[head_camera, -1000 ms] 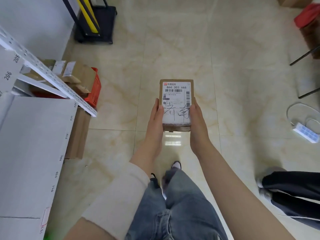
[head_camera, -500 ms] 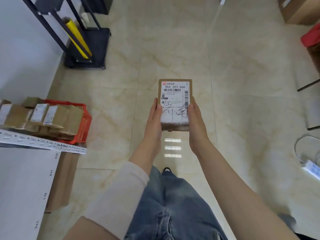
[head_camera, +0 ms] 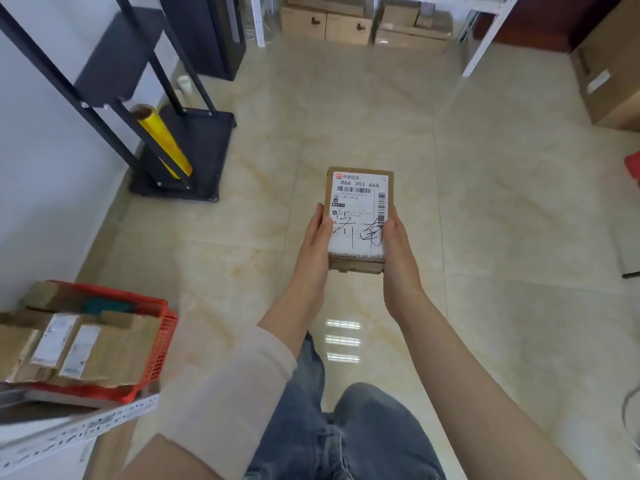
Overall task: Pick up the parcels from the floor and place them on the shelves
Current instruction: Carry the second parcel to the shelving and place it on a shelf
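Observation:
A small brown cardboard parcel (head_camera: 358, 216) with a white shipping label and black handwriting is held out in front of me, above the tiled floor. My left hand (head_camera: 317, 244) grips its left side, thumb lying on the label. My right hand (head_camera: 396, 247) grips its right side, fingers wrapped underneath. At the lower left a white perforated shelf edge (head_camera: 79, 427) shows, carrying a red plastic basket (head_camera: 157, 344) filled with several labelled parcels.
A black stand (head_camera: 194, 147) with a yellow film roll (head_camera: 162, 140) leans against the left wall. Stacked cardboard boxes (head_camera: 346, 22) sit under a white rack at the back. A large box (head_camera: 609, 74) stands at the right. My jeans-clad legs are below.
The view has swung up and forward: the shelf and basket slid to the lower left, and the far boxes came into sight. Both hands keep the same hold on the parcel.

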The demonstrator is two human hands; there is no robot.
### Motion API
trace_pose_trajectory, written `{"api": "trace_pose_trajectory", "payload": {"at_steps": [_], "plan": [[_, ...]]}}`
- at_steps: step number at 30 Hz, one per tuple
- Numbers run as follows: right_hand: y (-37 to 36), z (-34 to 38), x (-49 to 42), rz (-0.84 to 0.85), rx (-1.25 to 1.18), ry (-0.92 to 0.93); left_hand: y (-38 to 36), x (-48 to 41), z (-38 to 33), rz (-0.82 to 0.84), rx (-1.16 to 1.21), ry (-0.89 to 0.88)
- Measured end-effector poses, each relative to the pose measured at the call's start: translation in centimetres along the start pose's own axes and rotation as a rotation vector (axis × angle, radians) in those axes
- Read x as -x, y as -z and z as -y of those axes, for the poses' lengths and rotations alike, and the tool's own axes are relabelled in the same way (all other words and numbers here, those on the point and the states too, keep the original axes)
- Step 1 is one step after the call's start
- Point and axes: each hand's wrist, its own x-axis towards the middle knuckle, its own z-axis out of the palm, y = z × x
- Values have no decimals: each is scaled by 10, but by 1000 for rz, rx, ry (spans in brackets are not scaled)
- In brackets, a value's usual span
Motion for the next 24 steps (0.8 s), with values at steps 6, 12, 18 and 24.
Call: {"api": "trace_pose_trajectory", "payload": {"at_steps": [6,12,18,24], "plan": [[-37,61,-109,-23,-33,22,-7,-105,-77,18,-9,-14],[-52,99,-216,-34,-44,20,-24,-213,-119,14,-45,-23],[-50,165,-351,-62,-111,89,-73,-342,-182,37,-20,-44],[-63,265,-479,-32,-140,170,-119,-464,-277,21,-40,-137]]}}
